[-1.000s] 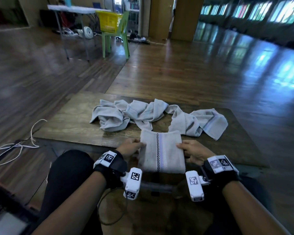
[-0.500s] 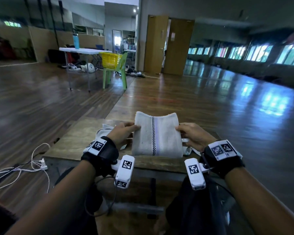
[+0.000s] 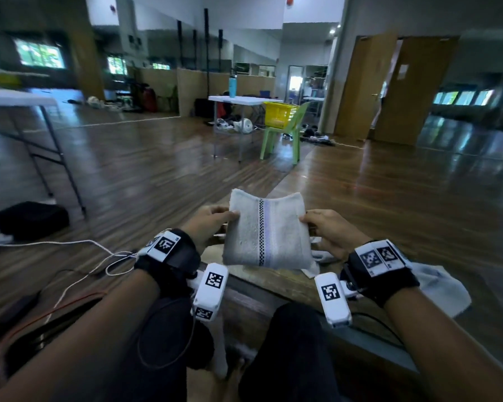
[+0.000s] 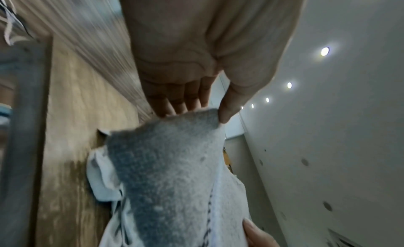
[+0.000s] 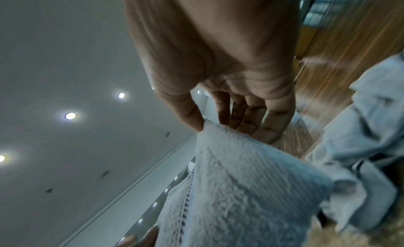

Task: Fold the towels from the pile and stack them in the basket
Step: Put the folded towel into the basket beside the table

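Hands (image 3: pixel 266 227) pinching folded towel (image 3: pixel 266 232), wrist views show thumbs

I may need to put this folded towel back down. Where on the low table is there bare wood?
Bare wood shows only along the low wooden table's near edge, below the folded grey striped towel pinched by the left hand and right hand. The right side is crowded by unfolded grey towels.

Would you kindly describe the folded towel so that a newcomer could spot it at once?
Start at the low wooden table in front of the person. Above its near edge, the left hand and right hand pinch the folded towel; unlike the crumpled towels beside it, it is a neat rectangle with a checkered stripe.
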{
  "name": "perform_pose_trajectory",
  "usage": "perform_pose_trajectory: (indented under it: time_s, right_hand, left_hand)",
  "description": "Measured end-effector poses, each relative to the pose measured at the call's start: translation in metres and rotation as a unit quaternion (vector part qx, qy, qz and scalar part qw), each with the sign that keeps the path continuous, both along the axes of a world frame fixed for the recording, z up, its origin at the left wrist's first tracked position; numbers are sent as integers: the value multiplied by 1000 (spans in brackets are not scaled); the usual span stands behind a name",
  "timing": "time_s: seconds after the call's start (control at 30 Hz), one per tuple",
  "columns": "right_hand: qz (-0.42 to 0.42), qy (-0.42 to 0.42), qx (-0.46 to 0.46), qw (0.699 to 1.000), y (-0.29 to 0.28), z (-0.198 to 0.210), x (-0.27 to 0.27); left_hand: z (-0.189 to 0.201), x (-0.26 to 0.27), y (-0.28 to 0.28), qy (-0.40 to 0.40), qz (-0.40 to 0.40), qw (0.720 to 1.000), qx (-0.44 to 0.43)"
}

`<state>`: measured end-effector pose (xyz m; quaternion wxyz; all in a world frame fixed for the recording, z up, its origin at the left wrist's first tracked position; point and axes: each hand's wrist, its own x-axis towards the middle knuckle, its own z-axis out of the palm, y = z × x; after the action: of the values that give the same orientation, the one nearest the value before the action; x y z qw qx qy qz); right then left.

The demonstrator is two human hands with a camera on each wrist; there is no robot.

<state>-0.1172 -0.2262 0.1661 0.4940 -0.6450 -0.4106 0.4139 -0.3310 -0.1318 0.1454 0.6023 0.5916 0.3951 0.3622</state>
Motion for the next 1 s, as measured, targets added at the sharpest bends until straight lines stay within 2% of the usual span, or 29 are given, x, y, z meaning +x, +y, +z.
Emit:
perform_pose_trajectory:
  time_s: [0.27, 0.4, 0.6, 0.83, 0.93, 1.0]
  right_hand:
    - [163, 16, -1, 987, 80, -14, -104]
    - [259, 3, -13, 966, 103, -22, -171]
    - [361, -12, -41, 932, 122, -41, -260]
    - [371, -31, -124, 920, 153, -92, -331]
    - [352, -64, -172, 918, 173, -134, -357]
    - [350, -104, -190, 911, 193, -176, -373]
  left_hand:
    - [-10, -120, 1, 3, 182, 983, -12]
    - [-20, -185, -16, 13, 270, 962, -27]
    - [-40, -261, -44, 7, 373, 926, -59]
    - [-85, -310, -39, -4, 424, 896, -134]
    - [-125, -325, -24, 7, 439, 878, -190]
    - [-160, -334, -10, 14, 446, 863, -237]
